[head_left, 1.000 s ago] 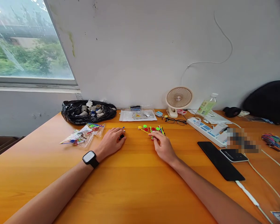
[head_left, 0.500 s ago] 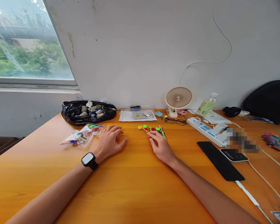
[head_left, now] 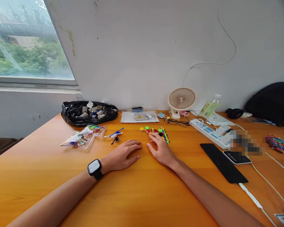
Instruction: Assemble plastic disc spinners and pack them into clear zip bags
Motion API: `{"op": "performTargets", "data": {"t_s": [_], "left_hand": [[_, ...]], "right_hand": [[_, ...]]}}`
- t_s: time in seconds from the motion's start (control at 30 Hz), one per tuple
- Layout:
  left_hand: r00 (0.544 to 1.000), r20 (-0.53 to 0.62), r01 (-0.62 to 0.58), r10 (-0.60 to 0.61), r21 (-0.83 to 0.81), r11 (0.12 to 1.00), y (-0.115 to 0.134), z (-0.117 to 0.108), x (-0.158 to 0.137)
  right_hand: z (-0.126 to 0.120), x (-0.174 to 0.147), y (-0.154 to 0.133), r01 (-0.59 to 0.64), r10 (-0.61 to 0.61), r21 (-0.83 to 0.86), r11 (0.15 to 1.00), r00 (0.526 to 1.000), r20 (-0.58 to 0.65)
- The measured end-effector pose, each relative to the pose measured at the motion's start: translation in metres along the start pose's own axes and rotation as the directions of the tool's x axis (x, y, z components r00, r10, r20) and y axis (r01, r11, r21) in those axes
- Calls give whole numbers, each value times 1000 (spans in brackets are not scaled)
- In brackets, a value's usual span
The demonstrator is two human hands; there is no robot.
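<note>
My left hand (head_left: 123, 154), with a smartwatch (head_left: 94, 167) on its wrist, rests over the table with its fingers stretched out and nothing in them. Just beyond it lies a small cluster of blue, white and black arrow-tipped plastic pieces (head_left: 115, 134). My right hand (head_left: 162, 149) has its thumb apart from the fingers. Its fingertips reach the near end of a thin yellow arrow-tipped piece (head_left: 145, 130). Around them are small round coloured pieces, among them a green disc (head_left: 147, 128), and a bundle of coloured sticks (head_left: 165, 135), partly hidden by the hand.
Clear bags of coloured parts (head_left: 81, 137) lie at left, before a black plastic bag (head_left: 68, 115) holding grey cylinders. Along the back are papers (head_left: 126, 118), glasses (head_left: 178, 122) and a fan (head_left: 181, 99). A power strip (head_left: 203, 129) and black phone (head_left: 222, 162) are at right.
My left hand has moved right and toward me, uncovering the arrow-tipped cluster. My right thumb has shifted left, away from the fingers. The yellow piece stays about where it was.
</note>
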State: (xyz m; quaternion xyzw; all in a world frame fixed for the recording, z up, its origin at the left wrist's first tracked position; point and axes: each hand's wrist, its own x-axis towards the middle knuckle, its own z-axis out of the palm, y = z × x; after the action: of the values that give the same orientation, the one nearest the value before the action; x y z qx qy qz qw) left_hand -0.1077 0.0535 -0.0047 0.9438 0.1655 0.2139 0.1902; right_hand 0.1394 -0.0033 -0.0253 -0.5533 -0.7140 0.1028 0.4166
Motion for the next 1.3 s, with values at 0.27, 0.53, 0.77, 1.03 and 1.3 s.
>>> {"op": "performTargets", "data": {"t_s": [0.27,0.53,0.77,1.03,1.3], "left_hand": [[1000,-2,8,-8,-11,1000,-1,1,1],[1000,-12,-2,2,-14,1000,-2,1,0],[999,-29,-14,13,-32,999,-1,0,1],[1000,-12,-5,5,-25,1000,-1,0,0],[978,-194,81,-82,-13,997,2,-6,1]], "right_hand": [[0,2,-1,16,-16,-6,1000,1000,-9],[0,1,2,-10,10,9,1000,1000,-23],[0,1,1,-25,26,18,1000,998,-54],[-4,4,-2,-37,38,20,999,997,-70],[-18,4,-14,-22,0,-106,994,978,-209]]}}
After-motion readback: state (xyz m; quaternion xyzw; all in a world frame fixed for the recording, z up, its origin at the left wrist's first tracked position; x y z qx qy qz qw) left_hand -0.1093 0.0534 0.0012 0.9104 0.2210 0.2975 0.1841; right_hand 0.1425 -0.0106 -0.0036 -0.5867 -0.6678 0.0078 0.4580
